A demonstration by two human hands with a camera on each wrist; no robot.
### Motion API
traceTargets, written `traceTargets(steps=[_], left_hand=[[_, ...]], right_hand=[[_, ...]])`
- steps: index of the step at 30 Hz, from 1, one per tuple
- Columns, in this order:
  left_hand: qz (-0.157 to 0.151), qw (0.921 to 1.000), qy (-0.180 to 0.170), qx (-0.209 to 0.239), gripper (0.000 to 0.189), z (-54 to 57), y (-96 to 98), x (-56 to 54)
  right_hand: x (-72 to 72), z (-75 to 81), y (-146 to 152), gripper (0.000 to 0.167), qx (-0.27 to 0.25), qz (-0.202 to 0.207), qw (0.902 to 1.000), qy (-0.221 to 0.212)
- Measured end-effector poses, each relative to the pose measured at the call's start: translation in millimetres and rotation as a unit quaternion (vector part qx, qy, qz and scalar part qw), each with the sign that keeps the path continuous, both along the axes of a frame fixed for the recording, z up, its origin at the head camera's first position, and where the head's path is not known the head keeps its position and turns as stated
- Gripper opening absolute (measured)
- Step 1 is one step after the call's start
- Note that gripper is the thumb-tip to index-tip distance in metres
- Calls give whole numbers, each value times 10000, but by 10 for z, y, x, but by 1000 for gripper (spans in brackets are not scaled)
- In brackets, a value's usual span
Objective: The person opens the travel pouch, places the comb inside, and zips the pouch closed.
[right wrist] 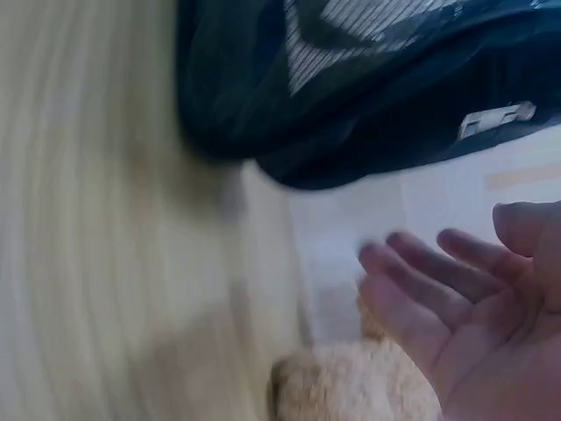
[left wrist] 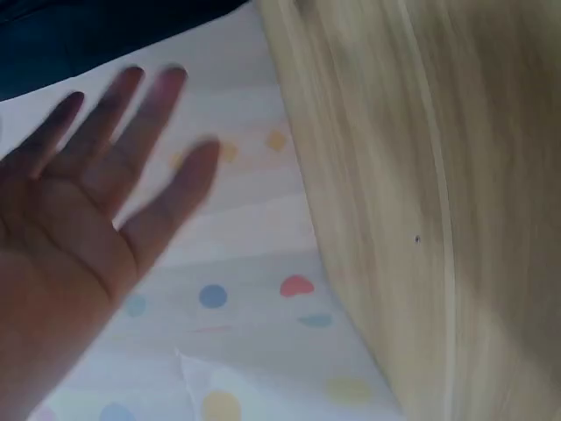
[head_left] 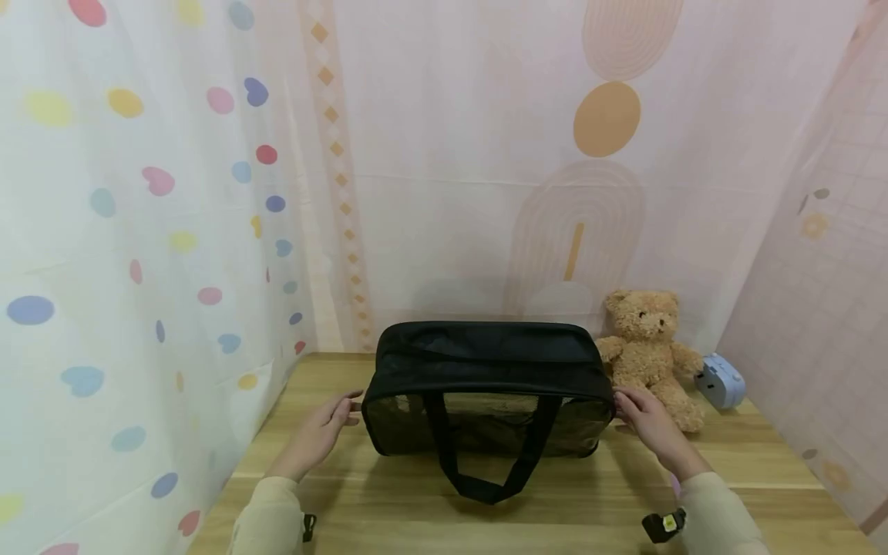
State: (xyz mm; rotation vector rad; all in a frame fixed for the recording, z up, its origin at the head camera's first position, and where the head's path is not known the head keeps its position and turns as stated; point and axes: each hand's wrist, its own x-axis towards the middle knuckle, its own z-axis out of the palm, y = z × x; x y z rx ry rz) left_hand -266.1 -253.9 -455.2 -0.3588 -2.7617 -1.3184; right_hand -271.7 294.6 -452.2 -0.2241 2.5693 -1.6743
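A black bag (head_left: 486, 343) with see-through side panels and a strap handle (head_left: 479, 489) stands on the wooden table. Its handle hangs down toward me. At the bag's left end is my left hand (head_left: 324, 432), fingers extended and parted. The left wrist view shows this hand (left wrist: 79, 228) holding nothing, with the dark bag (left wrist: 96, 39) beyond the fingertips. My right hand (head_left: 652, 424) is by the bag's right end. In the right wrist view that hand (right wrist: 491, 324) has loosely bent fingers and an empty palm, below the bag's zip pull (right wrist: 496, 118).
Behind my right hand a brown teddy bear (head_left: 641, 362) sits close to the bag. Right of it is a light blue rounded object (head_left: 724, 381). Patterned curtains (head_left: 444, 193) enclose the wooden table (head_left: 388, 524) at the back and both sides.
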Motion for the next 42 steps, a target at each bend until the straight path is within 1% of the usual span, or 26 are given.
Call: traceTargets(steps=[1, 2, 4, 7, 9, 11, 13, 16, 18, 20, 22, 23, 25, 27, 29, 33, 36, 39, 42], left_hand=[[-158, 9995, -104, 253, 51, -1, 9, 0], [-303, 9982, -198, 468, 53, -4, 20, 1], [-499, 9946, -385, 820, 55, -6, 47, 12], [-798, 9901, -485, 1046, 55, -12, 82, 26], [-919, 9878, -496, 1155, 56, -15, 102, 38], [-1047, 9861, -502, 1189, 56, -26, 112, 44], [-1147, 9841, -537, 1243, 59, -34, 118, 58], [-1253, 9826, -574, 1243, 61, -48, 118, 69], [-1333, 9819, -596, 1209, 58, -49, 108, 68], [-1334, 9816, -665, 1193, 53, -54, 108, 63], [-1367, 9811, -713, 1171, 49, -60, 110, 58], [-1344, 9811, -755, 1168, 48, -62, 115, 57], [-1302, 9811, -802, 1186, 48, -70, 126, 60], [-1289, 9819, -766, 1153, 47, -79, 125, 59], [-1225, 9835, -723, 1113, 47, -82, 126, 57], [-1105, 9863, -646, 1044, 43, -81, 128, 53], [-1100, 9868, -593, 1027, 38, -76, 133, 51], [-1188, 9858, -557, 1044, 34, -74, 135, 49], [-1257, 9851, -533, 1045, 33, -74, 140, 46]], right_hand=[[0, 18, -12, 55, -385, 63, 9991, -137], [1, 35, -20, 53, -657, 121, 9975, -232], [2, 64, -31, 47, -1135, 303, 9922, -406], [11, 92, -39, 38, -1606, 660, 9828, -635], [20, 106, -50, 34, -1784, 872, 9771, -770], [31, 120, -62, 32, -1874, 942, 9739, -869], [43, 131, -74, 30, -1938, 928, 9722, -935], [57, 148, -84, 30, -1982, 875, 9720, -905], [63, 166, -86, 37, -1964, 809, 9731, -891], [74, 187, -88, 43, -1933, 724, 9747, -854], [84, 205, -79, 44, -1984, 565, 9745, -879], [88, 209, -75, 41, -2044, 488, 9735, -896], [97, 216, -56, 27, -2241, 360, 9695, -928], [96, 221, -30, 17, -2411, 285, 9653, -960], [99, 232, -10, 13, -2502, 286, 9629, -970], [105, 253, 10, 18, -2536, 418, 9616, -967], [111, 272, 8, 24, -2606, 458, 9596, -961], [114, 301, -6, 26, -2684, 329, 9582, -936], [117, 341, -24, 25, -2759, 144, 9565, -938]])
